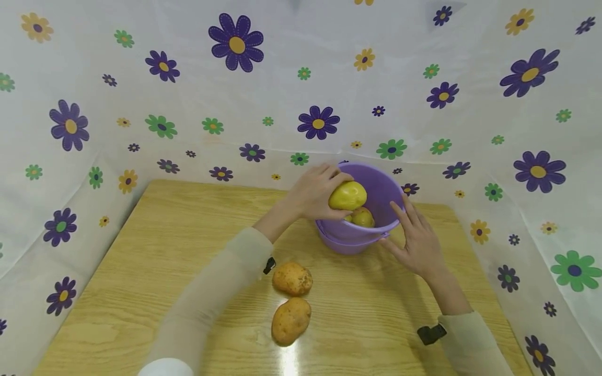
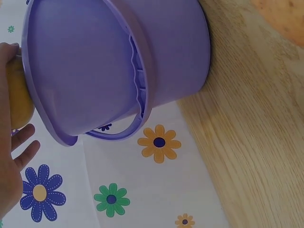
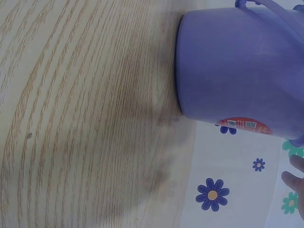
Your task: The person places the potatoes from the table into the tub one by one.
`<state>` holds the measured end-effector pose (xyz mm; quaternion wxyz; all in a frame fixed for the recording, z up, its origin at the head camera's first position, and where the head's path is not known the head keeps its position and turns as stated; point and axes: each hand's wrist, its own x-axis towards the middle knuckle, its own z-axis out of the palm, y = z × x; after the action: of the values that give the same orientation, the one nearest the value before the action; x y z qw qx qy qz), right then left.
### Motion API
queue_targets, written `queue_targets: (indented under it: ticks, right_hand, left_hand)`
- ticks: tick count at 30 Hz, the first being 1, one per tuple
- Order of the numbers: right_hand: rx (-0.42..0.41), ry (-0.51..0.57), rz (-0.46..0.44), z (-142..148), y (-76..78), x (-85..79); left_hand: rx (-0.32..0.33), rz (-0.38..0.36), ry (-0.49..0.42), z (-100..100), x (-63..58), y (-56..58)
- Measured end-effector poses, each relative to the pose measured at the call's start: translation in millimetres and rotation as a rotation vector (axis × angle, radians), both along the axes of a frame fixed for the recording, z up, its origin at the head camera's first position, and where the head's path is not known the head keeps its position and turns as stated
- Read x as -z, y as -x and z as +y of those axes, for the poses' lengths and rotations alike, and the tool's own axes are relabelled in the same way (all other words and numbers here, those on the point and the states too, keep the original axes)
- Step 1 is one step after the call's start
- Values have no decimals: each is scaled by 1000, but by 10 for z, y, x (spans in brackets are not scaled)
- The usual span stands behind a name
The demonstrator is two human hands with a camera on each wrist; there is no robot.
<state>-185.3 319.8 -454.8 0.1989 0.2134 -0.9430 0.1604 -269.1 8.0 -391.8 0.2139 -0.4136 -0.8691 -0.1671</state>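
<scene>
A yellow potato point(image 1: 348, 196) is in my left hand point(image 1: 316, 192), at the near left of the purple bucket's mouth. Fingers curl over its top and the thumb lies below it. In the left wrist view, part of this potato point(image 2: 19, 95) shows beside the bucket point(image 2: 85, 66). Inside the bucket point(image 1: 350, 241) more potatoes point(image 1: 362, 217) are visible. My right hand point(image 1: 418, 240) is at the right side of the rim, its fingers spread and fairly straight. Only some of its fingertips point(image 3: 295, 178) enter the right wrist view.
Two brown potatoes point(image 1: 292, 278) lie one before the other on the wooden table point(image 1: 188, 240), nearer than the bucket. The bucket's handle point(image 2: 137, 80) hangs down along its side. A white flowered cloth point(image 1: 188, 94) rises behind and at both sides.
</scene>
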Motion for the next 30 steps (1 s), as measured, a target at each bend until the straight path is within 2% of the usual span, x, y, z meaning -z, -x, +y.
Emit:
queue_targets:
  ticks: [14,22,26,30]
  right_hand:
    - [-1,-14,-3,16,-2,-14]
    - [-5,-12,-7,15,-2,-21]
    - [-4,-7,-11,19,-9,-21]
    - [-5,-16,-9,14,-9,-30]
  left_hand:
    - [5,-53,59,142,30,70]
    - [-24,-73,52,182,49,105]
    - [-27,-69,70,197,48,127]
    - [-33,-96,104,213,25,148]
